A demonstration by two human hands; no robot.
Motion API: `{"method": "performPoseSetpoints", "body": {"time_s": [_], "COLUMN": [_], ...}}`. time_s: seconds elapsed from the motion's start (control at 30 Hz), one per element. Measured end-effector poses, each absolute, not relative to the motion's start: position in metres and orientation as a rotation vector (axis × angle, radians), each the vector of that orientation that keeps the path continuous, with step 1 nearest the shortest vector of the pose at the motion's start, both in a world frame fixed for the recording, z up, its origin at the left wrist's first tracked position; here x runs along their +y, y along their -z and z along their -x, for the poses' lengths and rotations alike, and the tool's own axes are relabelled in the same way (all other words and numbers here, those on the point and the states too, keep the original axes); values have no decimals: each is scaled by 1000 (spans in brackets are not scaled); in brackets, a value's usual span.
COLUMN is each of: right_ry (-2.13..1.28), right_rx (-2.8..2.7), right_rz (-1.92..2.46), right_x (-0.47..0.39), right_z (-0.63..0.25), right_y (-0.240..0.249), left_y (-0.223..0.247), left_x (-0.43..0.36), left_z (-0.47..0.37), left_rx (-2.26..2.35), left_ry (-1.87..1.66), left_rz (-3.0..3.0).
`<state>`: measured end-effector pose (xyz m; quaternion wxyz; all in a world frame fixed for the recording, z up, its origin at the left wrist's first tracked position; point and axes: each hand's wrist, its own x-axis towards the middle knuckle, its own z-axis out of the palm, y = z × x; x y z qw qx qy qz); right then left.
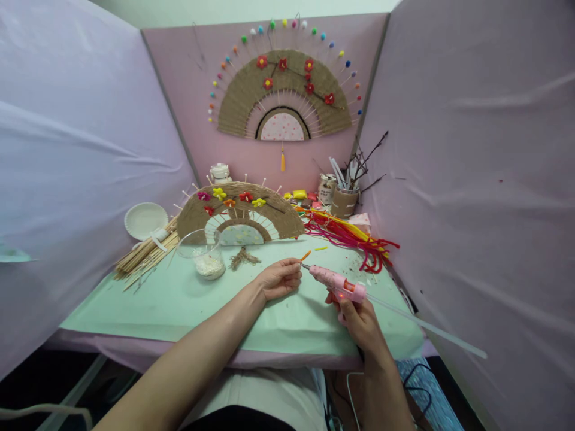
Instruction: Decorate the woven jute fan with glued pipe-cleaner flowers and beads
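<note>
My left hand (281, 280) is closed in a pinch above the table, with a short orange pipe cleaner piece (306, 255) at its fingertips. My right hand (359, 320) grips a pink hot glue gun (335, 282), a red light glowing on it. A long translucent glue stick (431, 326) sticks out of its back. The gun's nozzle points left, right at my left fingertips; whether it touches the orange piece I cannot tell. Just beyond lies a short yellow piece (320, 248). Behind my hands stands a brown fan (287, 218) decorated with small colourful flowers.
Red and yellow pipe cleaners (354, 236) lie at the right, before a brown pot (345, 202) of twigs. To the left are a clear cup (209, 263) with white bits, bundled sticks (148, 248) and a white plate (146, 220). A larger fan (233, 102) hangs behind.
</note>
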<state>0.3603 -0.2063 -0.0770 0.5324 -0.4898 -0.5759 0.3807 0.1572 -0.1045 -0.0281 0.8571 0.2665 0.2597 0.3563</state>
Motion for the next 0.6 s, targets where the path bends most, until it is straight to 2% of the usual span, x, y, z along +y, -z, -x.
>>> {"method": "performPoseSetpoints", "body": {"time_s": [0.6], "right_ry": [-876], "right_rx": [-1385], "right_rz": [1177], "right_x": [-206], "right_z": [-357], "right_y": [70], "left_y": [31], "left_x": [-103], "left_z": [-157], "left_rx": [564], "left_ry": [-778], "left_rz": [-562]}}
